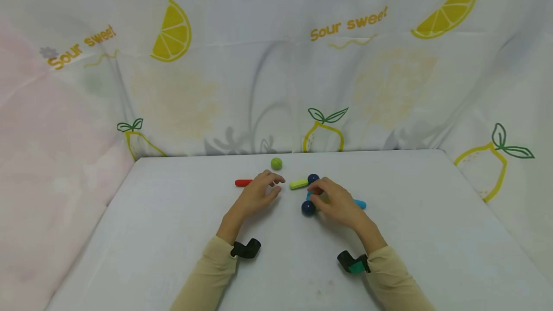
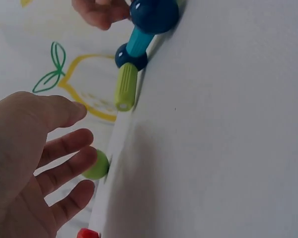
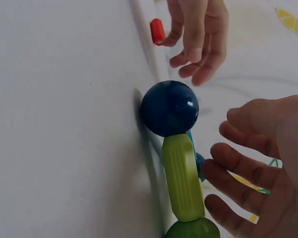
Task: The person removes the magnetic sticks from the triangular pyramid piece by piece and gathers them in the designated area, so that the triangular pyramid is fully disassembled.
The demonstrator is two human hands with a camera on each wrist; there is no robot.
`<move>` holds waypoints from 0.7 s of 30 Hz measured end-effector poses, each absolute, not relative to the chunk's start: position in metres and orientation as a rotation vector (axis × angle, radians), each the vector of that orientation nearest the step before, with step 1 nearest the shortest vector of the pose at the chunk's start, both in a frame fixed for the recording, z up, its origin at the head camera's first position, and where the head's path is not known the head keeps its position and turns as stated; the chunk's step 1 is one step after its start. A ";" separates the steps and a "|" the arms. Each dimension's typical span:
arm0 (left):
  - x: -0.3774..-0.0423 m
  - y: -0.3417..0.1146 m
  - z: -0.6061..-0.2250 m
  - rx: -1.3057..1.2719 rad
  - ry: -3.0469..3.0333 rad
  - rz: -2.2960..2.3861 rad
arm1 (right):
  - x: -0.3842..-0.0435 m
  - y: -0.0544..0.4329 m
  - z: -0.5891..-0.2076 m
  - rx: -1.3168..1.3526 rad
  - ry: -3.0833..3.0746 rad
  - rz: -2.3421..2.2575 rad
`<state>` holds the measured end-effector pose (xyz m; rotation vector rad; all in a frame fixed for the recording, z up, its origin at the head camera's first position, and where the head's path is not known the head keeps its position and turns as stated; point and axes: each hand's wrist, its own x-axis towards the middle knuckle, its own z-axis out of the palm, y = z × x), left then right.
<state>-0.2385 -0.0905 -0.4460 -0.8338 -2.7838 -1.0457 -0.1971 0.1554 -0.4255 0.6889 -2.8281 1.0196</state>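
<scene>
My right hand (image 1: 339, 203), fingers loosely bent, hovers over a joined set of toy rods and balls. Two dark blue balls, a near one (image 3: 170, 108) and a far one (image 1: 313, 178), are linked by a light blue rod (image 2: 139, 42). A lime rod (image 1: 299, 184) sticks out from the far ball. From the near ball another lime rod (image 3: 183, 178) runs to a green ball (image 3: 193, 230), mostly hidden from above by the hand. My left hand (image 1: 256, 195) holds nothing, its fingers spread beside a red rod (image 1: 243, 183) that it partly covers.
A loose lime-green ball (image 1: 276, 163) lies near the table's back edge. Another light blue rod (image 1: 360, 204) shows past the right hand. Behind the white table (image 1: 173, 224) hangs a lemon-printed cloth (image 1: 259, 85).
</scene>
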 end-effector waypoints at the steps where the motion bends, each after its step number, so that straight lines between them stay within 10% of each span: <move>1: -0.239 -0.086 -0.446 -0.835 -2.798 -1.047 | -0.199 0.156 -0.425 0.653 -2.815 1.017; 21: -0.251 -0.036 -0.460 -0.688 -2.902 -0.834 | -0.228 0.154 -0.436 0.318 -2.937 0.944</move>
